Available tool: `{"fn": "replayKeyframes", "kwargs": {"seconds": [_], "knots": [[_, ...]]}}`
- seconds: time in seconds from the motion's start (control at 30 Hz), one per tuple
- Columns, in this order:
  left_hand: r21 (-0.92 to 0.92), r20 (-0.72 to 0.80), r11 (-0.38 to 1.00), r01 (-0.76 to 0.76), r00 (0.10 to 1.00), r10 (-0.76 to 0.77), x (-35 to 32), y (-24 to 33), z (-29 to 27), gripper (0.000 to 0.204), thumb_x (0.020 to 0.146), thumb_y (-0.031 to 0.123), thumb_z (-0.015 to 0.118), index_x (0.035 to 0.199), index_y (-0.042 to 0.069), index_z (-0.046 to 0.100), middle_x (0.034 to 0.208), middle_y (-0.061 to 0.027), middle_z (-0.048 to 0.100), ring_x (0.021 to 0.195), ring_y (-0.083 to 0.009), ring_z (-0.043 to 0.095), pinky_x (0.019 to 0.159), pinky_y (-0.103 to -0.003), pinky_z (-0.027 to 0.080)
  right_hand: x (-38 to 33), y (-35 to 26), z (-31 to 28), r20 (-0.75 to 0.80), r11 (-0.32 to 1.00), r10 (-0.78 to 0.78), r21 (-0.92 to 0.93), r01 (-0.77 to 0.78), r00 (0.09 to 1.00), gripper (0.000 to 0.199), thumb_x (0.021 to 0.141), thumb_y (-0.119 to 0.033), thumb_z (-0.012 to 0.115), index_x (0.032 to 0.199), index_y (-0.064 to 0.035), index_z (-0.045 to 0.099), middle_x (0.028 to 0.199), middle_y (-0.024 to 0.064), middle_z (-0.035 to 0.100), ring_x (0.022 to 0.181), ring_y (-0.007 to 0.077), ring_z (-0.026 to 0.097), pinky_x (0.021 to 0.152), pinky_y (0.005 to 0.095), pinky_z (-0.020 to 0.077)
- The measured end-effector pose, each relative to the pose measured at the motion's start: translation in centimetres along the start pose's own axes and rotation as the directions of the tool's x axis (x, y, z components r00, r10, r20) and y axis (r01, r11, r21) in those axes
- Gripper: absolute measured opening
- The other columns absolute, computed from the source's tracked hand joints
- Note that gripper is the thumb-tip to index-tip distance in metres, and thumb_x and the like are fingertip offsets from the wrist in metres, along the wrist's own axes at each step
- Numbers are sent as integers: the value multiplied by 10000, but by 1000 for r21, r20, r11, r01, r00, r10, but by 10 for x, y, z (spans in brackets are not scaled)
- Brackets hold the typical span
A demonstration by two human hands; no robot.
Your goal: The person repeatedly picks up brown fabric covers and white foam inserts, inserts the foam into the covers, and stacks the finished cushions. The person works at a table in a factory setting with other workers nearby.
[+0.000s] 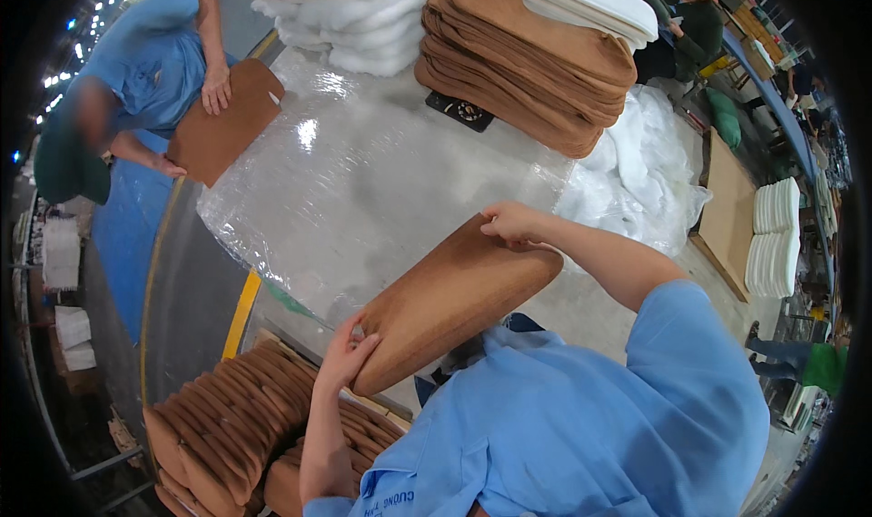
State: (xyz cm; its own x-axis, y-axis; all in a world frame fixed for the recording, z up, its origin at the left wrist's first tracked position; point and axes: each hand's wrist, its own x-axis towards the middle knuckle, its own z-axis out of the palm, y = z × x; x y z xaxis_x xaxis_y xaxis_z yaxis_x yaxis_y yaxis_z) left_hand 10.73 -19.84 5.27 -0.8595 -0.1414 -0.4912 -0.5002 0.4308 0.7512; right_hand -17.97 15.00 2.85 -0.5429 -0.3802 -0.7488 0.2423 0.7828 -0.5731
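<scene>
A long brown padded cushion piece [454, 299] with rounded ends is stretched slantwise in front of my body, off the ground. Its lower left end is gripped by my left hand [347, 355], thumb on top. My right hand [516, 224] pinches the upper right end along the far edge. Just below my left forearm, rows of similar brown pieces [227, 417] stand packed on edge. Beyond my hands lies clear plastic sheeting [363, 172], and a tall stack of flat brown pieces [531, 63] rests at its far side.
At the far left a co-worker in blue [150, 72] holds a brown panel [227, 122]. White padding [336, 17] is piled at the back, beside a black patterned object [459, 111]. Crumpled plastic [636, 172] and a wooden board [727, 213] lie to the right.
</scene>
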Motion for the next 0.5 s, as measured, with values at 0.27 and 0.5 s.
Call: {"fn": "replayKeyframes", "kwargs": {"seconds": [0.27, 0.5], "knots": [[413, 250, 902, -128, 968, 23, 101, 65, 53, 665, 869, 493, 808, 1314, 25, 650, 1057, -160, 740, 1072, -357, 679, 898, -459, 538, -17, -12, 34, 74, 615, 242, 759, -212, 968, 234, 1130, -191, 439, 1335, -78, 447, 1171, 101, 583, 811, 247, 705, 628, 351, 601], [310, 222, 951, -12, 973, -60, 131, 69, 56, 538, 846, 426, 835, 1191, 32, 712, 1014, -156, 743, 948, -262, 702, 814, -408, 543, -3, -17, 44, 47, 430, 236, 891, -148, 971, 193, 1114, -179, 416, 1267, -67, 452, 1174, 143, 587, 836, 271, 716, 654, 369, 619]]}}
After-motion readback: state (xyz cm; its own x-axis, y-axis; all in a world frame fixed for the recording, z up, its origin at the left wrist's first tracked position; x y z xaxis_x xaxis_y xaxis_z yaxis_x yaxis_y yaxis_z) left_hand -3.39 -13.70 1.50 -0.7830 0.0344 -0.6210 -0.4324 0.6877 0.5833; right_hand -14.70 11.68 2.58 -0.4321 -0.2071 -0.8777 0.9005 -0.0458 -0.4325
